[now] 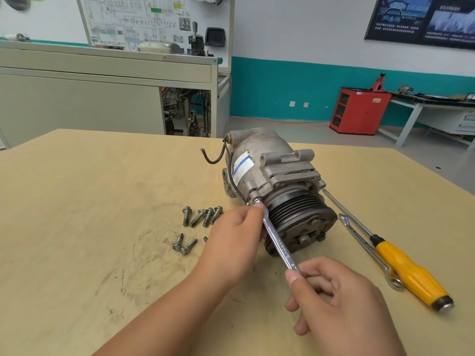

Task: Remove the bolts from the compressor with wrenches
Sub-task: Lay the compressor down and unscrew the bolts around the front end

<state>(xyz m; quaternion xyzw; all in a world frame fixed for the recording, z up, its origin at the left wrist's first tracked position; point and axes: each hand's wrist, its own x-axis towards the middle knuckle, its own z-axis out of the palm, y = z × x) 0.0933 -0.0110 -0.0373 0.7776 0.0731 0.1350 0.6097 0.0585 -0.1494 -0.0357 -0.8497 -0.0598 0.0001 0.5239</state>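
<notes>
A grey metal compressor [262, 170] with a black ribbed pulley [298, 209] lies on its side on the wooden table [77, 201], pulley end toward me. A silver wrench [279, 244] runs from a bolt [256, 200] on the compressor's front left flange down to my right hand [331, 301], which grips its lower end. My left hand [234, 240] holds the wrench's head at that bolt, fingertips pressed against it. Several loose bolts [203, 217] lie on the table left of the compressor, with a pair [183, 244] nearer me.
A yellow-handled screwdriver [408, 271] and a second silver wrench [365, 246] lie right of the compressor. A grey workbench [102, 93] stands behind the table, and a red cabinet [359, 109] stands by the teal-striped wall.
</notes>
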